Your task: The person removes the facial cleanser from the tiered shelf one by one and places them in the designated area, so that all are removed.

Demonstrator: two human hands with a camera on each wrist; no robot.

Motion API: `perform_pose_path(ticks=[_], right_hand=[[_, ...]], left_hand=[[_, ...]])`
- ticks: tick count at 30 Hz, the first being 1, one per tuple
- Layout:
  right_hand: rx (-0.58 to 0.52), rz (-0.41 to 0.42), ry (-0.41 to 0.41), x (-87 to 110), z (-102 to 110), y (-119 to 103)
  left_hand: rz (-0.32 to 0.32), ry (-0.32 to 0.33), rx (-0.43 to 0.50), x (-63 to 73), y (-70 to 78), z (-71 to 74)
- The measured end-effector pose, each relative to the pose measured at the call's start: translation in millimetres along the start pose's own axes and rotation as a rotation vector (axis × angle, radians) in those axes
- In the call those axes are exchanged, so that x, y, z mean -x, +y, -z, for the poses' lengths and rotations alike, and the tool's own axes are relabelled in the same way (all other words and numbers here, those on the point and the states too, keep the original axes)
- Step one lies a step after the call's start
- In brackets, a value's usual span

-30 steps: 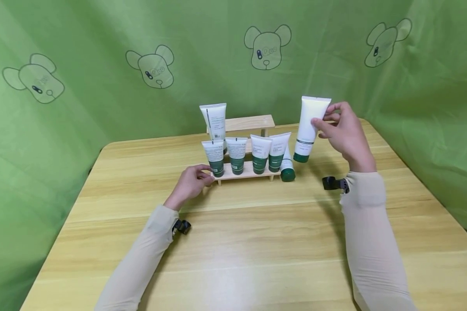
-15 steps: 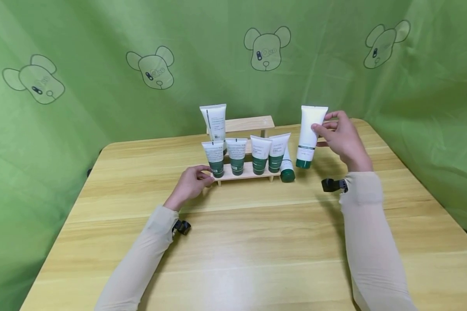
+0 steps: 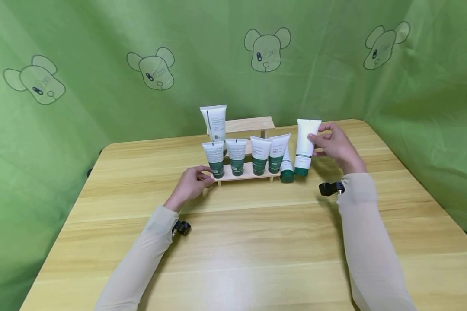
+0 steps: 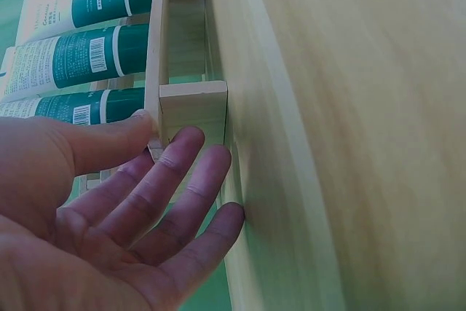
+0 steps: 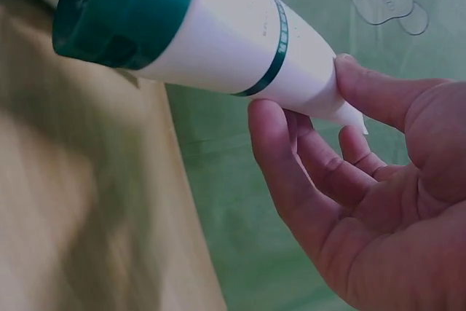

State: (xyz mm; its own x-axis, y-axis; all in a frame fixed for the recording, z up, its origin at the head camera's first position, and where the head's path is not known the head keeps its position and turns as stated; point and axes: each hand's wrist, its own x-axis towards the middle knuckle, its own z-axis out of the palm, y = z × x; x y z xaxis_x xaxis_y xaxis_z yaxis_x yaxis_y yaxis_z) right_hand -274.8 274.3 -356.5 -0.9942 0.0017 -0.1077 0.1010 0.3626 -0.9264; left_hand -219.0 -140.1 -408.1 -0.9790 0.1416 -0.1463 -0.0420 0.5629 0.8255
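Observation:
In the head view my right hand (image 3: 336,147) holds a white squeeze tube (image 3: 306,144) with a green cap, nearly upright, cap down. The right wrist view shows thumb and fingers pinching the tube's (image 5: 240,41) crimped end part. Its cap is close to the table, beside another tube (image 3: 287,168) that leans or lies at the stand's right end. My left hand (image 3: 192,183) grips the left end of a wooden step stand (image 3: 246,175), thumb on the lowest step's edge (image 4: 154,63). Several small green-and-white tubes (image 3: 237,157) stand on that step.
A larger white tube (image 3: 215,123) stands at the left on a step behind the small ones. The stand's top step (image 3: 253,124) is bare in its visible part. Green curtain (image 3: 202,52) hangs behind the wooden table (image 3: 237,242).
My right hand has lowered the white tube and brought it slightly left, nearer the tube beside the stand. The left hand has stayed on the stand.

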Motion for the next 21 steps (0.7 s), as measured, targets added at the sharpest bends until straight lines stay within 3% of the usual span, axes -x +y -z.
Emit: perform_pose_path(ticks=[10, 21], right_hand=[[0.032, -0.093, -0.042, -9.5, -4, 20], [0.047, -0.148, -0.090, -12.8, -8, 25]], left_hand=[[-0.001, 0.002, -0.004, 0.1, -0.9, 0.1], [-0.017, -0.001, -0.002, 0.0, -1.2, 0.3]])
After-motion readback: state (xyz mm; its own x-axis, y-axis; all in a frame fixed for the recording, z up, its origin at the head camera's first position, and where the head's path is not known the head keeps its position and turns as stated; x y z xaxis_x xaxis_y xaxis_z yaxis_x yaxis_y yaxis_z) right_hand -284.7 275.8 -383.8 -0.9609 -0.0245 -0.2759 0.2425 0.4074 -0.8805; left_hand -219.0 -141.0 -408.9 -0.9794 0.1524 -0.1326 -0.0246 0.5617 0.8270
